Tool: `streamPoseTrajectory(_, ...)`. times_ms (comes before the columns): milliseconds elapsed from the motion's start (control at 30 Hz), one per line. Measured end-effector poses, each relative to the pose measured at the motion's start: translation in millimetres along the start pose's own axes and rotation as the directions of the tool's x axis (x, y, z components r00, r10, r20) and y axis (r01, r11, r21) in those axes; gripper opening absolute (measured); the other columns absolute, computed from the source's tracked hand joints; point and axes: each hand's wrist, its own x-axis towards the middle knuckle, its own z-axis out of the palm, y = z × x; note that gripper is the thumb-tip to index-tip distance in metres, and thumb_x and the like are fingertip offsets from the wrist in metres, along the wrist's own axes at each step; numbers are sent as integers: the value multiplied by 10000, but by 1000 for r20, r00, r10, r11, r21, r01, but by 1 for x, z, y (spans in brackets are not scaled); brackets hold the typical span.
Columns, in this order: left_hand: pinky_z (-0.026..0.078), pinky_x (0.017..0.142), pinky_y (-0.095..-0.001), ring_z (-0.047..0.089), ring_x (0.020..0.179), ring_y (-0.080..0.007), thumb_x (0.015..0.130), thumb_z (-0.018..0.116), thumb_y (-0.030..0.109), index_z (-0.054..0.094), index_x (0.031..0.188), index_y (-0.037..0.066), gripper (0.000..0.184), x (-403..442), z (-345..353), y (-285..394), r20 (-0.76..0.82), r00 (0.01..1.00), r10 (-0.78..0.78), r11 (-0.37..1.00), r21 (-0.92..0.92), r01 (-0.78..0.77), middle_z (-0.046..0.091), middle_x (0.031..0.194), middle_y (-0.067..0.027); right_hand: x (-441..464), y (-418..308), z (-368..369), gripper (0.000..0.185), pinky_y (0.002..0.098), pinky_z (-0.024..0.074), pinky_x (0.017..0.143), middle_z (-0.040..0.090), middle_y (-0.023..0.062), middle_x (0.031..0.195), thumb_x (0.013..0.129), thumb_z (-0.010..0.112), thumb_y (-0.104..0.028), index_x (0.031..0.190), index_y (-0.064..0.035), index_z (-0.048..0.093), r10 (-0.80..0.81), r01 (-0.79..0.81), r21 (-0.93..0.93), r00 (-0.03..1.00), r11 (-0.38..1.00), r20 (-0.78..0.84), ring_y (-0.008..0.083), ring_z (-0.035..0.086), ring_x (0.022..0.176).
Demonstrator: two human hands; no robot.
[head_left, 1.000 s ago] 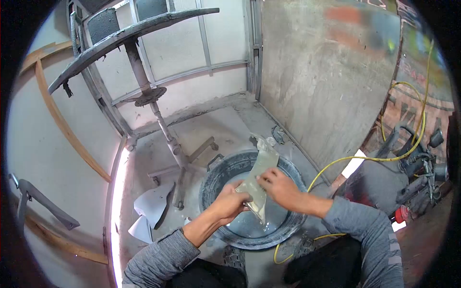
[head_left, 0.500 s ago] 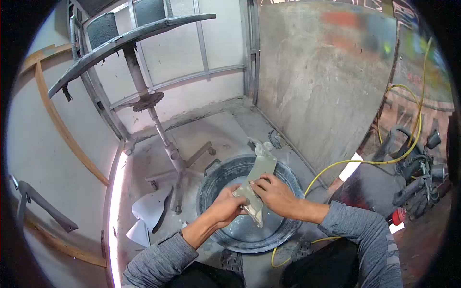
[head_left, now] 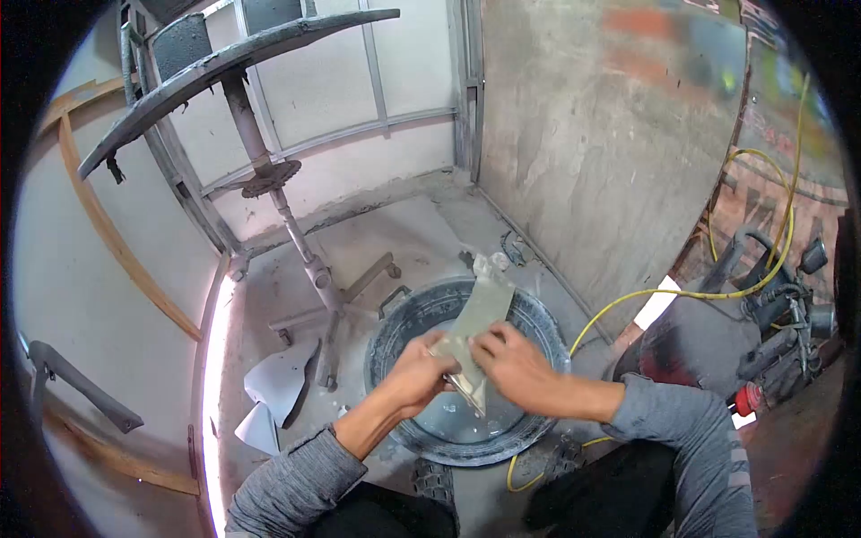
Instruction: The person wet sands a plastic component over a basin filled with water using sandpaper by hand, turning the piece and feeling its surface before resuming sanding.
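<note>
A long, narrow panel [head_left: 485, 309], pale green-grey and wet-looking, slants over a round dark tub [head_left: 384, 354] holding cloudy water. My left hand [head_left: 420, 372] is closed around the panel's left edge near its lower end. On the panel's face, my right hand [head_left: 516, 363] presses with curled fingers. Whatever lies under those fingertips, if anything, is hidden. The panel's upper end has an irregular, whitish shape and reaches toward the far rim of the tub.
A stand [head_left: 324, 285] with a round top rises at the back left. White curved pieces [head_left: 280, 381] lie on the floor left of the tub. A yellow hose [head_left: 628, 308] runs along the right, near dark machine parts [head_left: 794, 332]. A large board [head_left: 601, 152] leans behind.
The panel and both hands have shifted slightly, and the panel's lower end sits a little higher and more to the left. The camera view has moved slightly. Both hands stay on the panel.
</note>
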Motion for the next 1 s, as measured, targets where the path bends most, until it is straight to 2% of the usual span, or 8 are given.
streamPoseTrajectory(133, 582, 798, -423, 652, 949, -227, 796, 544, -67, 484, 1277, -39, 486, -5, -3, 9, 47, 998, 34, 995, -95, -29, 615, 1095, -115, 5, 3, -3, 399, 406, 508, 908, 600, 152, 1135, 742, 582, -54, 1128, 41, 613, -15, 17, 54, 999, 998, -41, 375, 552, 1069)
streamPoseTrajectory(200, 581, 681, -326, 653, 872, -183, 806, 543, -51, 474, 1298, -18, 498, 0, 0, -1, 40, 999, 20, 999, -43, -18, 610, 1057, -96, 2, 6, 7, 408, 395, 507, 910, 601, 143, 1127, 739, 580, -47, 1133, 53, 611, 92, -90, 81, 996, 993, -12, 371, 540, 1084)
streamPoseTrajectory(333, 575, 667, -304, 652, 854, -170, 805, 546, -48, 479, 1297, -3, 499, -1, -4, 8, 42, 998, 55, 995, -82, -52, 614, 1044, -88, 5, -8, -6, 398, 400, 523, 885, 592, 159, 1120, 764, 566, -47, 1145, 60, 603, -86, 88, 20, 994, 996, -64, 370, 536, 1078)
streamPoseTrajectory(467, 574, 760, -376, 654, 931, -209, 805, 561, -53, 497, 1289, -45, 488, 2, -5, 10, 39, 999, -20, 999, 51, 18, 628, 1090, -106, 0, 5, 27, 449, 409, 531, 853, 580, 183, 1086, 765, 569, -70, 1192, 70, 562, 128, -128, 70, 992, 989, -1, 378, 541, 1063)
streamPoseTrajectory(533, 574, 731, -359, 654, 910, -198, 806, 557, -50, 489, 1298, -47, 496, 0, -9, 15, 88, 996, 26, 996, -82, -19, 628, 1082, -105, 8, -12, 3, 434, 419, 544, 812, 571, 206, 1103, 799, 563, -68, 1215, 54, 544, -101, 105, 26, 989, 994, -105, 376, 552, 1046)
streamPoseTrajectory(567, 572, 728, -357, 653, 894, -198, 804, 558, -45, 484, 1304, -48, 506, 0, -12, 12, 97, 995, 35, 999, -32, -32, 627, 1085, -105, 9, 0, 18, 412, 427, 537, 827, 559, 213, 1102, 814, 557, -65, 1214, 34, 550, 14, -6, 65, 991, 998, -130, 386, 562, 1020)
streamPoseTrajectory(700, 573, 694, -336, 650, 875, -188, 798, 554, -34, 484, 1311, -38, 518, 2, -6, 7, 101, 995, 2, 1000, 1, -2, 624, 1065, -93, 4, -3, 11, 467, 386, 485, 911, 587, 161, 1107, 767, 555, -78, 1203, 90, 564, 45, -43, 65, 998, 997, -40, 339, 547, 1042)
streamPoseTrajectory(1000, 580, 667, -322, 645, 881, -176, 789, 568, -46, 472, 1320, -19, 540, -4, -9, 11, 65, 998, -14, 1000, 20, 13, 615, 1087, -85, 11, -2, 2, 504, 420, 496, 941, 589, 173, 1107, 738, 615, -46, 1236, 21, 571, -38, 41, 27, 995, 999, -97, 396, 550, 1108)
